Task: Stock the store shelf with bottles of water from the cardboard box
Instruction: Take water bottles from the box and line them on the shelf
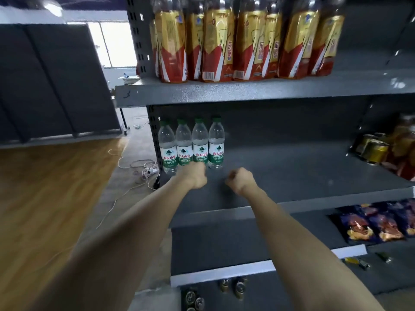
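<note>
Four water bottles [192,144] with green caps stand upright in a tight row at the back left of the grey middle shelf [292,171]. Left hand [194,176] sits at their 6 o'clock, right at the bases, fingers curled; whether it grips one, I cannot tell. Right hand [241,179], at 5 o'clock, is a loose fist holding nothing. At 12 o'clock, red-and-gold drink bottles [242,41]; at 3 o'clock, gold cans [372,150].

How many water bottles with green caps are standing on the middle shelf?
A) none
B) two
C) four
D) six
C: four water bottles with green caps stand side by side in one row at the left end of the middle shelf.
</note>
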The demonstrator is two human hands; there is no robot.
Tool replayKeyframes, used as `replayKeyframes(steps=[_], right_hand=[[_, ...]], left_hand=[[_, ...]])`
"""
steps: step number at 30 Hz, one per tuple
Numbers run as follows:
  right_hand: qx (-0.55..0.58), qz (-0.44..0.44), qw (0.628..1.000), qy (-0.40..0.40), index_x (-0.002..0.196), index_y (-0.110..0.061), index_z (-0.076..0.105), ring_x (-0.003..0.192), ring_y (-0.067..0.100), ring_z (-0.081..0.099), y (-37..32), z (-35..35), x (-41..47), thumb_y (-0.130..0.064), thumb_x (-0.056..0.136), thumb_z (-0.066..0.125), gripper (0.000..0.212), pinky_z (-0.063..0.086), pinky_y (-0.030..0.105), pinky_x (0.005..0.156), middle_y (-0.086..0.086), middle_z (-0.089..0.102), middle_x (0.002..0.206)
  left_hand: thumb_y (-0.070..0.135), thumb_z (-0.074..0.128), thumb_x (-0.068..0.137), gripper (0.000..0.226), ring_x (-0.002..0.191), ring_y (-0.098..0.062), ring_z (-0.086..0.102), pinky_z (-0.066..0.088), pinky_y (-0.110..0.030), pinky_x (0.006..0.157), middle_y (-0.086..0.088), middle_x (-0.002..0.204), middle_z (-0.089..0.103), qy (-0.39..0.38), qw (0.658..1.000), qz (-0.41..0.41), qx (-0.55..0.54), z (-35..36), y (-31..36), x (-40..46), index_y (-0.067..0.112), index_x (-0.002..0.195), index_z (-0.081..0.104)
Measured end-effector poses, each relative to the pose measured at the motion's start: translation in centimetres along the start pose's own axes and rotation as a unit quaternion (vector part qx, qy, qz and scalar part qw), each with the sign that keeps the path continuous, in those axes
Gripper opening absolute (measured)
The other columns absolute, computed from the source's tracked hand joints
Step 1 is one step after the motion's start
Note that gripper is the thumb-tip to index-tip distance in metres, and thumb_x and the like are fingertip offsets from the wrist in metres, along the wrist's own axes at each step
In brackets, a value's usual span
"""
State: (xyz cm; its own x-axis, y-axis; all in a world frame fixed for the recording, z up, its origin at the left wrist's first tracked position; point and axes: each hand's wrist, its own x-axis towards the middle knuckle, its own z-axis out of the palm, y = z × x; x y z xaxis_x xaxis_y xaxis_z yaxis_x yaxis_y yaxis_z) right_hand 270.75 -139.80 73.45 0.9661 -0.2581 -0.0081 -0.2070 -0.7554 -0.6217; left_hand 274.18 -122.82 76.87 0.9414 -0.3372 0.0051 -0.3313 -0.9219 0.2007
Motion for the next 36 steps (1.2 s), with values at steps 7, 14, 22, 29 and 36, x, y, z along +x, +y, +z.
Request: replayKeyframes(steps=[7, 14, 22, 29, 36], right_hand=[[0.011, -0.051, 0.998, -0.046, 0.066, -0.017, 0.055, 0.079, 0.023, 0.057, 3.7, -2.2, -9.0, -0.018, 0.086, 0.062, 0.021, 0.043, 0.022, 0.074, 0.001, 0.064, 0.077], [-0.076, -0.093, 0.979, -0.166, 0.093, -0.018, 0.067, 0.095, 0.020, 0.061, 6.3, 0.4, -18.6, -0.020, 0.088, 0.062, 0.007, 0.049, 0.028, 0.082, 0.001, 0.068, 0.098], [-0.123, -0.054, 0.977, -0.168, 0.108, -0.018, 0.070, 0.100, 0.024, 0.062, 8.3, 4.8, -27.7, -0.016, 0.086, 0.060, 0.024, 0.046, 0.025, 0.082, 0.005, 0.070, 0.111], [-0.134, -0.006, 0.970, -0.201, 0.084, -0.022, 0.061, 0.084, 0.025, 0.063, 10.4, 6.9, -34.4, -0.016, 0.081, 0.058, 0.008, 0.048, 0.028, 0.066, 0.000, 0.065, 0.090], [-0.153, 0.004, 0.966, -0.210, 0.098, -0.011, 0.068, 0.089, 0.029, 0.060, 10.9, 7.2, -37.1, -0.018, 0.088, 0.054, 0.019, 0.039, 0.025, 0.071, 0.011, 0.070, 0.104]], left_hand=[[0.015, 0.051, 0.083, 0.015, 0.088, -0.030, 0.063, 0.054, -0.046, 0.085, -0.008, 0.101, 0.066, -0.001, 0.999, -0.042, -0.006, 1.1, 5.2, -9.6, 0.013, 0.092, 0.064], [0.024, 0.056, 0.087, 0.015, 0.092, -0.033, 0.062, 0.054, -0.044, 0.081, -0.009, 0.106, 0.064, -0.053, 0.997, -0.054, 0.003, 5.1, 7.0, -18.7, 0.016, 0.099, 0.063], [0.019, 0.052, 0.088, 0.020, 0.089, -0.033, 0.061, 0.047, -0.038, 0.072, -0.012, 0.112, 0.063, -0.130, 0.991, -0.010, 0.030, 11.7, 6.0, -26.6, 0.015, 0.105, 0.063], [0.020, 0.050, 0.089, 0.025, 0.102, -0.031, 0.061, 0.043, -0.035, 0.071, -0.011, 0.116, 0.063, -0.197, 0.979, 0.009, 0.059, 16.3, 4.3, -32.8, 0.014, 0.109, 0.062], [0.019, 0.050, 0.090, 0.022, 0.091, -0.029, 0.059, 0.043, -0.034, 0.068, -0.010, 0.111, 0.065, -0.182, 0.982, 0.018, 0.037, 16.9, 4.9, -35.0, 0.015, 0.105, 0.065]])
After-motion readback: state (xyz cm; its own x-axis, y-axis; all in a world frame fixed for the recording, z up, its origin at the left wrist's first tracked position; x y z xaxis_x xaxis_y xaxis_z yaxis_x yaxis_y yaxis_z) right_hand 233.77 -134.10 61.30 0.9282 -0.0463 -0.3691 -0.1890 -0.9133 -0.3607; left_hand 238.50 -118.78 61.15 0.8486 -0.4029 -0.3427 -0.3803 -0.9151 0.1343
